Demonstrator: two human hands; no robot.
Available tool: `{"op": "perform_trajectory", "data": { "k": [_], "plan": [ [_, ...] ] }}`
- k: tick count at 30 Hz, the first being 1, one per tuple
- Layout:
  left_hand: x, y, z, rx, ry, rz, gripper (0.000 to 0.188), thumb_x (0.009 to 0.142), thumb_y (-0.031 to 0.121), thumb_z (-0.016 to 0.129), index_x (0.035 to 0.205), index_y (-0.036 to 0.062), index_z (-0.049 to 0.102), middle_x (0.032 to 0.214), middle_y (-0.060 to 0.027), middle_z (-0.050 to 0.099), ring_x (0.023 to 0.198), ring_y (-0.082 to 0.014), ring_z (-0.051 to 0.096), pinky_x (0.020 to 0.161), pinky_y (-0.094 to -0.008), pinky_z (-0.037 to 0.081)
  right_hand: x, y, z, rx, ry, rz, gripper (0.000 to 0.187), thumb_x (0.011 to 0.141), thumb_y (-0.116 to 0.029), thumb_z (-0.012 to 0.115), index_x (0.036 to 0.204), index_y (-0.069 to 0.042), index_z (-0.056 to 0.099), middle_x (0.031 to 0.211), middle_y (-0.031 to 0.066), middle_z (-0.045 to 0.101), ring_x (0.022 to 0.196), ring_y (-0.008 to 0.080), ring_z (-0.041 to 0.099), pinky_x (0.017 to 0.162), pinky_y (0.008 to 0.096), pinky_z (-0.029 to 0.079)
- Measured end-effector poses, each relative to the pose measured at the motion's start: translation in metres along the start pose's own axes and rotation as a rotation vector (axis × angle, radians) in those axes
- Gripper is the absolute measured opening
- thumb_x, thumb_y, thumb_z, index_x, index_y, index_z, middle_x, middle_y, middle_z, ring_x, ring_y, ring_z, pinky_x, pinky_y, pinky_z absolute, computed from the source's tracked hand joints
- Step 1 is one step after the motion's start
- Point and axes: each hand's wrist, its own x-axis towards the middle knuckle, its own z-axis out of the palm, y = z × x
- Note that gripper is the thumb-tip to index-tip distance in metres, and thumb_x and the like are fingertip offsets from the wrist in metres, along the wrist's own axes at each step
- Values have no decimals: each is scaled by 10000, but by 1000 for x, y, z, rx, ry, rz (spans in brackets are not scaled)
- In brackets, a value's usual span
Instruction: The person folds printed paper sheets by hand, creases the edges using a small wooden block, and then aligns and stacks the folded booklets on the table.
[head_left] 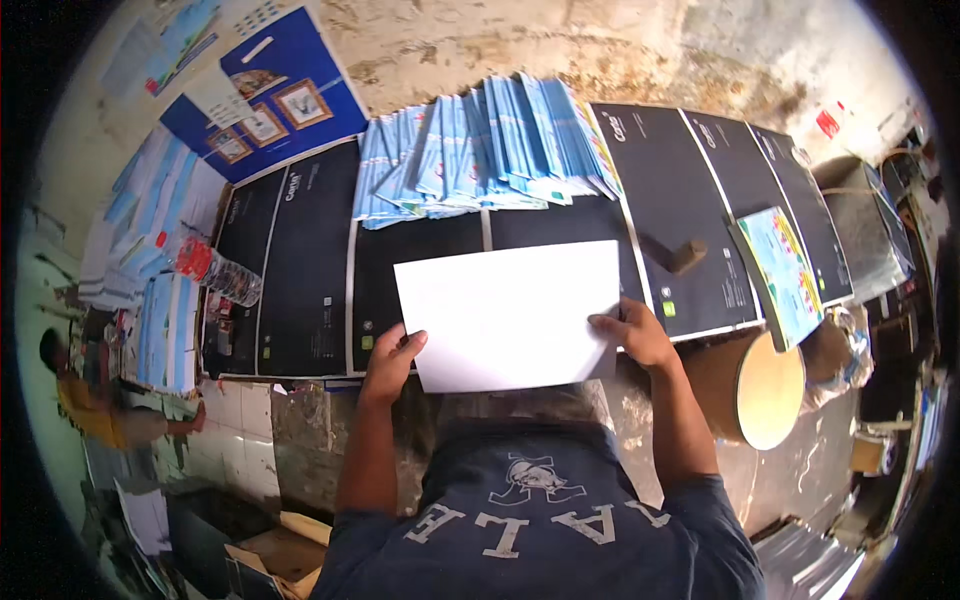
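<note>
A white sheet of paper (508,315) is stretched between my two hands over the near edge of the black-covered table (300,250). My left hand (392,358) pinches its lower left side, thumb on top. At the right side, my right hand (636,332) grips it the same way, fingers underneath and mostly hidden. Whether it is one sheet or a thin stack, I cannot tell. Beyond the paper, a long overlapping row of light-blue booklets (485,150) lies along the back of the table.
A clear plastic bottle (232,279) lies at the table's left end, near stacked blue-and-white printed sheets (165,320). To the right are a small brown block (688,257) and a colourful booklet stack (783,275). A round-topped stool (770,390) stands below. Another person (95,410) is far left.
</note>
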Motion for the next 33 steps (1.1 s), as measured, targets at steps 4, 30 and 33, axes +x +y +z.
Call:
{"op": "perform_trajectory", "data": {
  "k": [4,30,33],
  "plan": [
    [7,-30,9,-73,-44,-271,291,945,135,657,1178,-40,651,1068,-70,687,957,-136,626,877,-304,492,9,15,-4,-194,-49,139,378,865,-312,732,1032,25,699,877,111,706,825,186,657,721,334,522],
    [-25,-36,-25,1423,-107,736,588,696,68,693,1278,64,606,1377,-64,547,1299,-258,484,1051,-428,401,-2,105,9,-1027,146,-808,430,830,-136,501,1231,-104,654,1317,65,607,1256,236,547,1044,481,378],
    [-26,-53,-24,1440,-106,721,597,712,92,714,1297,85,597,1385,-32,540,1312,-246,460,1059,-445,380,-7,106,10,-1031,190,-787,431,827,-134,514,1233,-98,655,1278,83,609,1219,274,557,1031,479,384]
  ]
}}
